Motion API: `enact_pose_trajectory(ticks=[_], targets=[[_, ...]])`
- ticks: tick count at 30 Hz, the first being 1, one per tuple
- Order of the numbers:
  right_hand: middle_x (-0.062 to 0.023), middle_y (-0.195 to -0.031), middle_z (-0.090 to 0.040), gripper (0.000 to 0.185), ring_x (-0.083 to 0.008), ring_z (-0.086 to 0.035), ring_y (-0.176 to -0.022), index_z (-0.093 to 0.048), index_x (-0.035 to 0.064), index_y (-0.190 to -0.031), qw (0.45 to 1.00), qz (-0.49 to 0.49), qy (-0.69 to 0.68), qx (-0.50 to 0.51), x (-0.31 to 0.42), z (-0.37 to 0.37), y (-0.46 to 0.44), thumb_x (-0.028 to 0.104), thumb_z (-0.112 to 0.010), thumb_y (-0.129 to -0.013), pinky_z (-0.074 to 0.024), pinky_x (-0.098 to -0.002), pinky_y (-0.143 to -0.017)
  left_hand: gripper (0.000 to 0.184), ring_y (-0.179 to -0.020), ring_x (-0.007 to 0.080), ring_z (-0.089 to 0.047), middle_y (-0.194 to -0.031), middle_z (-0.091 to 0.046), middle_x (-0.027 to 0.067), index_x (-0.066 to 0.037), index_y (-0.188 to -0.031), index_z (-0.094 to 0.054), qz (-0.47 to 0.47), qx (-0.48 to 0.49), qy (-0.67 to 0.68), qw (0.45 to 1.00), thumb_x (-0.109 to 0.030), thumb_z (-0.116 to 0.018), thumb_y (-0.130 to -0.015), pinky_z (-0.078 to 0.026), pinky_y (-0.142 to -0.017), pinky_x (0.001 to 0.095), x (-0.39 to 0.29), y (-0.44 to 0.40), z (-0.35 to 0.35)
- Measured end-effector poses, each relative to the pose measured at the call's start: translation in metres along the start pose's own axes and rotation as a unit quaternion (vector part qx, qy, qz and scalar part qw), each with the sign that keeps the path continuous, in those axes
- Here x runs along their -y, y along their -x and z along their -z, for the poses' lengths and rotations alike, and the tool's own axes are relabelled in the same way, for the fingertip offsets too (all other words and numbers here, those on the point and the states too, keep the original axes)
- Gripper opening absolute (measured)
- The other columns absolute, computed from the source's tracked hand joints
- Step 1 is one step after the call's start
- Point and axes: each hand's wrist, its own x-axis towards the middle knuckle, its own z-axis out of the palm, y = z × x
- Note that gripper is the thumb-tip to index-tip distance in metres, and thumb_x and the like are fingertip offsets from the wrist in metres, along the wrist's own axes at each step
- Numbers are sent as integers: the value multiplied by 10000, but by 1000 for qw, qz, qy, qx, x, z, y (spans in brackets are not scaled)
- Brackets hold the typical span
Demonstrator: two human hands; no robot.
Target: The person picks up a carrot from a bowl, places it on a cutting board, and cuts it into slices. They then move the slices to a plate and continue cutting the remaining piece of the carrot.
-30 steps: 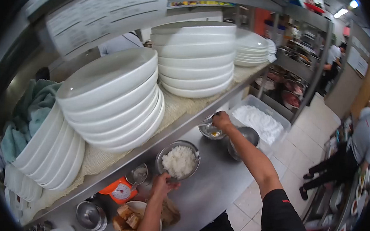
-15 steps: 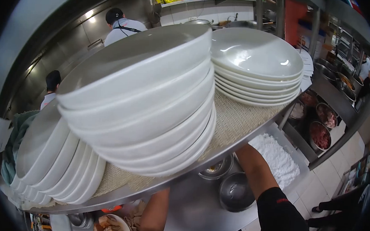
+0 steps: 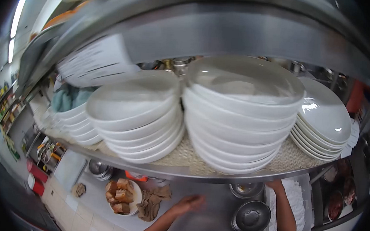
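My left hand [image 3: 188, 203] is over the steel counter [image 3: 205, 224], blurred by motion, its fingers loosely stretched out with nothing visible in them. To its left lie a crumpled brown cloth [image 3: 149, 205] and a white bowl [image 3: 135, 198] with chunks of bread-like food [image 3: 123, 195]. My right hand [image 3: 275, 184] reaches under the shelf edge, which hides its fingers. It is beside a metal bowl [image 3: 246, 190] holding some yellowish bits and the tray [image 3: 310, 193] of white powder [image 3: 292, 204]. Nearer me stands another dark metal bowl [image 3: 251, 217].
Stacks of white bowls [image 3: 240, 123] and white plates [image 3: 325, 110] stand on a matted shelf [image 3: 176, 171] between me and the far side. A paper sheet [image 3: 96, 62] hangs at upper left. Metal containers of meat [image 3: 335, 205] are at right; stacked metal bowls [image 3: 99, 169] are at left.
My view has swung left and lower, bringing the bread bowl, cloth and hanging sheet into fuller sight. My left hand has come out from behind the shelf edge over the counter.
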Motion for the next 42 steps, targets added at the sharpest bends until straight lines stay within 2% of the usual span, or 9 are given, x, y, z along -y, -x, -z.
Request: enact_pose_trajectory(ticks=[3,5,8,12,15,16,17,28,42], targets=[[-17,-774,-665,160,-88,-603,-676,-697,32,-917,850,-321,-368,196,189,87,-30,192,-685,-907,-495,-256,-647,436,-1077,258,-624,-1179,-632,156,32,-1265,-564,22,104,39,994,-320,-466,-1025,-508,-914,382,36,98,15],[-25,-742,-665,246,-77,-592,-660,-702,15,-850,742,-265,-565,244,242,87,-11,252,-672,-910,-486,-223,-637,418,-1059,253,-633,-1141,-651,154,36,-1233,-588,37,119,80,989,-306,-461,-1029,-508,-910,373,76,148,26],[-29,-631,-581,455,-117,-514,-574,-675,-6,-770,661,-104,-693,267,335,47,9,427,-615,-899,-481,-408,-851,418,-979,237,-664,-1055,-681,152,42,-1181,-615,109,43,140,983,-319,-485,-1018,-527,-864,352,129,208,37],[-32,-548,-491,709,-200,-430,-470,-581,38,-594,356,66,-882,301,512,16,1,698,-510,-844,-405,-535,-909,411,-775,169,-679,-875,-715,97,22,-1020,-669,98,-140,134,976,-372,-557,-979,-528,-711,287,193,286,44],[-17,-482,-413,807,-190,-338,-382,-554,80,-567,67,254,-919,295,644,27,-13,815,-363,-838,-442,-456,-688,400,-758,149,-669,-851,-711,92,21,-998,-670,109,-234,120,959,-364,-561,-977,-524,-694,279,266,335,59],[-18,-483,-414,806,-189,-341,-384,-555,80,-568,5,279,-911,303,674,29,-14,814,-364,-839,-442,-454,-689,402,-749,148,-667,-843,-709,93,24,-988,-670,-87,-354,72,929,-363,-565,-974,-520,-673,269,162,399,18],[-18,-484,-416,805,-189,-344,-386,-556,79,-570,-23,283,-908,308,696,30,-11,813,-365,-839,-443,-452,-691,409,-744,154,-670,-836,-708,107,40,-971,-668,30,-386,138,911,-356,-567,-973,-518,-649,262,238,395,41],[-29,-498,-437,793,-184,-373,-408,-566,71,-587,-95,285,-898,322,811,29,29,798,-380,-843,-453,-430,-711,395,-629,217,-679,-742,-693,153,53,-871,-652,54,-494,232,836,-317,-562,-975,-512,-555,295,354,522,76],[-41,-517,-463,778,-178,-411,-436,-580,61,-608,-143,243,-887,366,832,6,17,779,-399,-849,-465,-402,-737,548,-904,343,-650,-1094,-616,210,-118,-1220,-555,87,-512,226,824,-511,-637,-847,-513,-743,442,345,513,85]])
